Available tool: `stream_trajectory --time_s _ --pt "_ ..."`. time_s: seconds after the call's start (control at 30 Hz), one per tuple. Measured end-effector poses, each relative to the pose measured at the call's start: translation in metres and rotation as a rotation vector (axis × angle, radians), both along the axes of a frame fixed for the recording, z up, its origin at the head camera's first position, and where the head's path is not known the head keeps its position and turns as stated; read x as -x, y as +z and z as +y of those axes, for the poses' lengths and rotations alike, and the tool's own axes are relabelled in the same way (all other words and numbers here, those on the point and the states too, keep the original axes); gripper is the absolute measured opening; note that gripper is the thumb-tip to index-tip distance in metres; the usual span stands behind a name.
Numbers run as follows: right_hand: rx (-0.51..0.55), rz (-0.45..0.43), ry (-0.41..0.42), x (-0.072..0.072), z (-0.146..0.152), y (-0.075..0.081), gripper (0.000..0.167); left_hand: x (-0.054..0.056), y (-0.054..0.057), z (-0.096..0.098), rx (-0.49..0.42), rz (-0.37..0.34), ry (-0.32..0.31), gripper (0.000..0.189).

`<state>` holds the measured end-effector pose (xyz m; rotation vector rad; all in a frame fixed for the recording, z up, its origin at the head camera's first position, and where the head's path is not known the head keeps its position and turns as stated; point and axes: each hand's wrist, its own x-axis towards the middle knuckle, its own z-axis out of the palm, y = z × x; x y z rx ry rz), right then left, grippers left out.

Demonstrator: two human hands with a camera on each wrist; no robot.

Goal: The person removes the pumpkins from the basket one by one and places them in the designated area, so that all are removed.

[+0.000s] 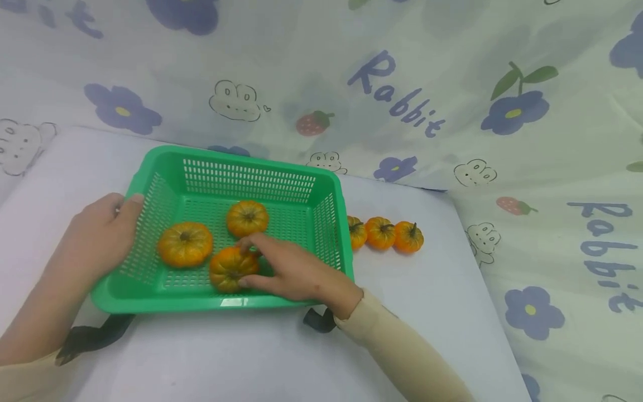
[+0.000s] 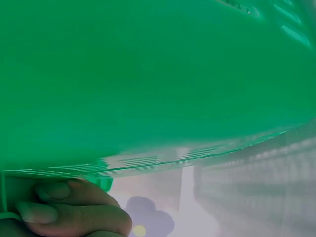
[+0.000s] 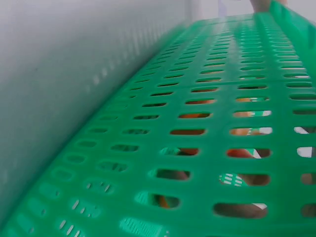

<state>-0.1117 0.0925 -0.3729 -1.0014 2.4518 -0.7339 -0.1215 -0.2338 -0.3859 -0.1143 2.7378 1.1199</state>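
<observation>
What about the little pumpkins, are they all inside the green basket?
No, three pumpkins sit in a row on the white table, beside the green basket rather than in it.

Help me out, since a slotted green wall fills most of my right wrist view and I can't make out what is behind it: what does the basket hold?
Observer: The head view shows three orange pumpkins inside the green basket.
Operator: Which one is the right hand on?
Observer: Its fingers and thumb hold the front pumpkin, the one closest to the near rim.
Operator: Is anything lying outside, past the basket's right end?
Observer: Yes, a row of three more pumpkins shows on the white table there, the one nearest the basket partly hidden by it.
</observation>
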Motion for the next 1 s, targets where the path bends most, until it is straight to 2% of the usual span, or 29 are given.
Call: stream_trajectory --time_s 0.1,0.23,0.6,1.0 --pt "-0.029 0.024 0.004 0.0006 -0.0025 -0.0005 0.06 -0.0006 0.0001 -0.0016 0.003 -0.001 0.008 0.071" --pt "-0.051 0.0 0.031 0.0004 -0.0013 -0.0022 0.064 -0.0005 -0.0011 -0.001 -0.009 -0.005 0.01 0.07" --pt "-0.009 -0.128 -0.007 -0.0009 -0.0004 -0.0015 0.054 -0.0018 0.0024 0.0015 -0.017 -0.007 0.015 0.068" --pt "-0.028 -0.132 -0.057 -0.0016 -0.0011 -0.0013 0.05 -0.0017 0.0008 0.0021 -0.037 -0.009 0.022 0.071"
